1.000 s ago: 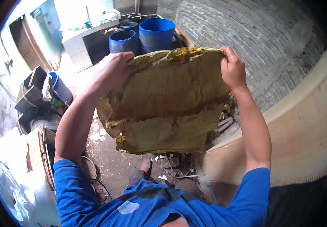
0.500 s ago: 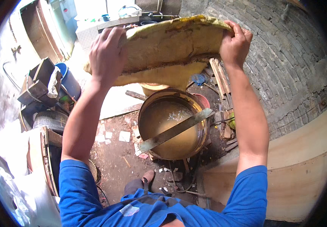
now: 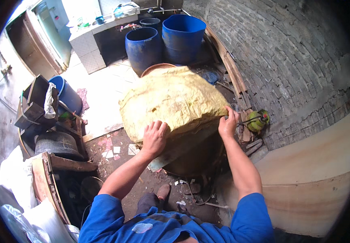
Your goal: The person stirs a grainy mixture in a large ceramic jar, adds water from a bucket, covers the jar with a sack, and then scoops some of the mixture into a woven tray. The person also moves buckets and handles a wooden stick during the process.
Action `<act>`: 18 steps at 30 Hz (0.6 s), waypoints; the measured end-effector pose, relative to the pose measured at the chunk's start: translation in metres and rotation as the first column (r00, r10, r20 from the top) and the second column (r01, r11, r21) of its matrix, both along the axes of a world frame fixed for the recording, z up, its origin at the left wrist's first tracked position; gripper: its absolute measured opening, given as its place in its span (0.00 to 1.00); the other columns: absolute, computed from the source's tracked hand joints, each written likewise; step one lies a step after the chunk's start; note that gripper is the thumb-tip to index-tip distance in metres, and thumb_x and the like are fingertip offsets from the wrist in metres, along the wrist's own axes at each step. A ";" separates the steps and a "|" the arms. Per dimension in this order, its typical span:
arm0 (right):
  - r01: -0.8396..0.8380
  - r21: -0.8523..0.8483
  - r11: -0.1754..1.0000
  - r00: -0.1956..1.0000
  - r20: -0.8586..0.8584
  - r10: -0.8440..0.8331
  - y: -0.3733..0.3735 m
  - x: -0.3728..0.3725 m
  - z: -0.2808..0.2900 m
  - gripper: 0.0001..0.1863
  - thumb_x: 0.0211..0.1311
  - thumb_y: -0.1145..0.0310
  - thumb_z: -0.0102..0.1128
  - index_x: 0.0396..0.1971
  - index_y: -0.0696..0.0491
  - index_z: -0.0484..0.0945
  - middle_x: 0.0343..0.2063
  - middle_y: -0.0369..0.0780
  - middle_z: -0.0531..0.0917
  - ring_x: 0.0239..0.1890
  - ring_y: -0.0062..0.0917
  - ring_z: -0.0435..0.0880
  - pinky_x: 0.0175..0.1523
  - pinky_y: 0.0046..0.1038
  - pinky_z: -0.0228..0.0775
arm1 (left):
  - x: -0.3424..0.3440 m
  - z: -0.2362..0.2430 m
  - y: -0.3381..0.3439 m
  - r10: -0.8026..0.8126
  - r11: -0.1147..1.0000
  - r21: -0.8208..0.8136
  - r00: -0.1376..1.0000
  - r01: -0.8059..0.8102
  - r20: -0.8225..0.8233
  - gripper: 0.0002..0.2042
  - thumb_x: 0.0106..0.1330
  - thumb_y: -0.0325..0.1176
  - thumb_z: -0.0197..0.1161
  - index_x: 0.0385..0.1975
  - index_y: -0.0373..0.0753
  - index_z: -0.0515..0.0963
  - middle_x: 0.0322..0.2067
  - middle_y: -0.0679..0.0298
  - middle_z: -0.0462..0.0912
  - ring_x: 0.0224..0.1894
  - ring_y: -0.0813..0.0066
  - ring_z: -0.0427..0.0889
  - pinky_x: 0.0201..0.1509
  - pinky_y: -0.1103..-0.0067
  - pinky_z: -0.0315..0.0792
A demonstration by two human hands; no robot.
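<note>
A crumpled, stained yellow sheet (image 3: 171, 95) is draped over a large round drum (image 3: 197, 158), with part of a flat metal bar (image 3: 156, 162) showing beneath it. My left hand (image 3: 154, 137) grips the sheet's near edge at its left part, fingers curled over it. My right hand (image 3: 228, 124) pinches the near right corner. Most of the drum's top is hidden under the sheet, and a rust-coloured rim (image 3: 154, 67) shows just behind it.
Blue barrels (image 3: 142, 52) stand at the back beside a tiled counter (image 3: 86, 56). Stacked dark crates (image 3: 33, 105) and white sacks (image 3: 11, 170) line the left. A green gas cylinder (image 3: 257, 124), planks and brick wall (image 3: 288, 81) are right, with a curved board (image 3: 300, 194) in front.
The sheet was raised upright in both hands, showing the drum's cloudy contents and metal bar; it has swung down over the drum, and both hands have moved lower and nearer me.
</note>
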State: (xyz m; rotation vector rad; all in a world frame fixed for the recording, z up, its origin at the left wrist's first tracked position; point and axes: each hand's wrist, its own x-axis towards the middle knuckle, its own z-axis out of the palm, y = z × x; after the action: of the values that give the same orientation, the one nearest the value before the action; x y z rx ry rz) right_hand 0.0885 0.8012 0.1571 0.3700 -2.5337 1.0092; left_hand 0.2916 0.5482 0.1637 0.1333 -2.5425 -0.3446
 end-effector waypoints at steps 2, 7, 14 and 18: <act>0.166 -0.051 0.985 0.954 0.261 -0.147 0.005 0.014 -0.038 0.35 0.56 0.73 0.61 0.66 0.50 0.62 0.58 0.52 0.70 0.62 0.47 0.66 0.68 0.40 0.57 | -0.001 -0.030 0.012 0.003 0.999 0.051 0.999 -0.005 0.046 0.08 0.57 0.29 0.57 0.36 0.43 0.72 0.35 0.61 0.73 0.41 0.60 0.73 0.42 0.66 0.66; 0.560 -0.578 0.593 0.513 0.804 0.300 0.000 0.055 -0.067 0.42 0.63 0.51 0.62 0.70 0.50 0.53 0.67 0.47 0.61 0.66 0.43 0.64 0.65 0.55 0.58 | 0.004 -0.065 0.026 -0.058 0.996 0.071 0.990 0.050 0.130 0.08 0.57 0.30 0.56 0.37 0.44 0.73 0.35 0.61 0.73 0.41 0.60 0.73 0.42 0.67 0.65; 0.559 -0.747 0.360 0.386 0.619 0.684 -0.050 0.035 -0.057 0.33 0.61 0.54 0.65 0.63 0.52 0.67 0.57 0.45 0.73 0.58 0.39 0.74 0.59 0.51 0.67 | -0.003 -0.053 0.028 -0.074 0.997 0.023 0.992 0.072 0.104 0.08 0.57 0.30 0.56 0.36 0.44 0.72 0.34 0.61 0.73 0.40 0.61 0.72 0.42 0.67 0.64; 0.501 -0.823 0.268 0.421 0.502 0.755 -0.079 0.004 -0.045 0.21 0.64 0.72 0.59 0.57 0.55 0.71 0.51 0.43 0.78 0.54 0.39 0.77 0.57 0.51 0.71 | -0.013 -0.039 0.024 -0.019 1.000 0.013 0.999 0.018 0.050 0.08 0.56 0.29 0.58 0.36 0.44 0.73 0.35 0.61 0.74 0.41 0.62 0.73 0.43 0.68 0.64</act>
State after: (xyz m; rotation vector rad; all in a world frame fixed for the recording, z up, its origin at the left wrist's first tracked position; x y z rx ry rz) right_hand 0.0929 0.7226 0.1125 -0.5206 -1.6528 3.3755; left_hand 0.2788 0.5721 0.1244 0.1247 -2.5926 -0.3685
